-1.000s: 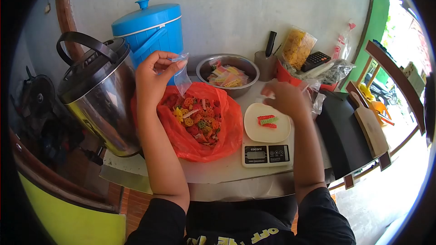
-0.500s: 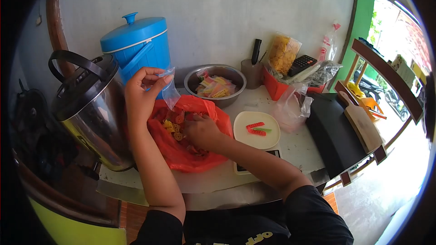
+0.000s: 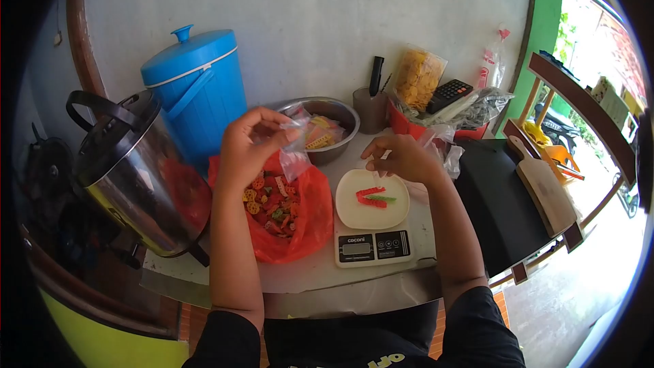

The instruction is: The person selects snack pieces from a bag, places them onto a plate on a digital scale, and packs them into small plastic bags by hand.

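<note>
A: Begin at the left end of the desk [image 3: 300, 274].

B: A steel canister [image 3: 139, 170] with a black lid and carrying handle; behind it and to the right, a blue lidded jug [image 3: 194, 88].

A: Condition of the left hand [image 3: 253, 142]?

B: Raised, thumb and fingertips closed in a pinch on a small clear plastic bag [image 3: 294, 153]. That bag hangs over the far side of the red plastic bag [image 3: 315, 197], which gapes upward and contains loose coloured pieces [image 3: 276, 218] — red, orange, yellow and green, several wheel-shaped.

A: Next along?

B: A steel bowl [image 3: 349, 123] of packets [image 3: 321, 133], partly screened by the clear bag. To its right, a grey cup [image 3: 370, 112] with a black handle [image 3: 376, 75] standing up from it. Nearer, a kitchen scale [image 3: 375, 251] bears a cream plate [image 3: 371, 219] with a few red and green strips [image 3: 373, 197] near its middle.

A: The right hand [image 3: 407, 158]?

B: Above the plate's far right edge, fingers loosely curled — whether anything is gripped, I cannot tell.

A: Remainder?

B: A red basket [image 3: 397, 119] with a calculator [image 3: 449, 95] on top; further right, a wooden chopping board [image 3: 545, 187].
</note>
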A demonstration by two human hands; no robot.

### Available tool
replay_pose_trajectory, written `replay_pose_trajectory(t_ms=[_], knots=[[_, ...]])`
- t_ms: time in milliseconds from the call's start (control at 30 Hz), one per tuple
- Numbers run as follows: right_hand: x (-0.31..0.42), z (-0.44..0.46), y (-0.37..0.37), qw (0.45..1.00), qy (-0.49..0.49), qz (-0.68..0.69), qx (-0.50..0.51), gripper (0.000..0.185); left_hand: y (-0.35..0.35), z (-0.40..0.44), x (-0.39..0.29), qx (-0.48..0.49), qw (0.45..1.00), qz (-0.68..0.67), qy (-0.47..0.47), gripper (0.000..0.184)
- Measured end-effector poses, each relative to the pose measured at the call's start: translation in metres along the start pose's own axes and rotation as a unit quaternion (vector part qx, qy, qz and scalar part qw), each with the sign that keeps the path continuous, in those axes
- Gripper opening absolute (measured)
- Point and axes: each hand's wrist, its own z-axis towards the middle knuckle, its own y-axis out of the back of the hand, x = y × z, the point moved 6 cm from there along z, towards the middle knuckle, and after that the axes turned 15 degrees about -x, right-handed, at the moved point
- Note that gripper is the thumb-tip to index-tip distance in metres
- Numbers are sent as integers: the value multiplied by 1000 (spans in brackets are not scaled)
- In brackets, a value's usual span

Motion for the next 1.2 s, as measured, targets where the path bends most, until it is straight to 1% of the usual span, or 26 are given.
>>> replay_pose_trajectory(t_ms=[67, 100, 167, 200, 300, 333, 433, 533, 633, 733, 800, 833, 900, 933, 1033, 1133, 1200], knots=[[2, 2, 14, 994, 99, 19, -45, 18, -22, -7, 5, 45, 996, -61, 42, 18], [7, 1, 20, 986, 148, 28, -68, 17, -31, -10, 7, 58, 995, -68, 44, 18], [7, 1, 35, 980, 97, 105, -138, 17, -46, -16, 12, 83, 992, -82, 50, 17], [11, -2, 40, 972, 71, 142, -171, 17, -50, -18, 11, 94, 992, -67, 44, 17], [35, -12, 51, 916, 108, 322, -213, 16, -59, -23, 15, 117, 988, -69, 73, 19], [40, -14, 50, 908, 107, 339, -221, 17, -61, -24, 15, 122, 986, -86, 77, 19], [43, -14, 40, 910, 154, 296, -247, 18, -65, -25, 13, 132, 981, -115, 83, 21], [51, -17, 33, 925, 188, 195, -265, 19, -65, -27, 9, 133, 982, -103, 79, 21], [61, -21, 29, 939, 230, 107, -230, 18, -64, -28, 7, 131, 985, -82, 78, 21], [63, -22, 17, 946, 215, 159, -186, 16, -65, -29, 10, 132, 985, -60, 89, 21], [60, -20, 13, 952, 202, 142, -179, 16, -67, -31, 11, 140, 982, -69, 102, 21], [59, -19, 12, 956, 195, 134, -175, 15, -67, -31, 10, 141, 984, -64, 89, 20], [66, -22, 15, 949, 258, 48, -173, 15, -67, -30, 9, 140, 987, -54, 62, 18], [69, -24, 16, 942, 288, 5, -171, 15, -66, -29, 11, 138, 986, -65, 70, 17], [57, -22, 10, 946, 295, 17, -137, 14, -66, -28, 14, 131, 984, -90, 83, 16], [57, -21, 12, 934, 328, 22, -139, 12, -67, -28, 12, 123, 983, -103, 84, 16], [53, -19, 17, 963, 225, 56, -135, 12, -66, -27, 13, 112, 982, -117, 99, 15]])
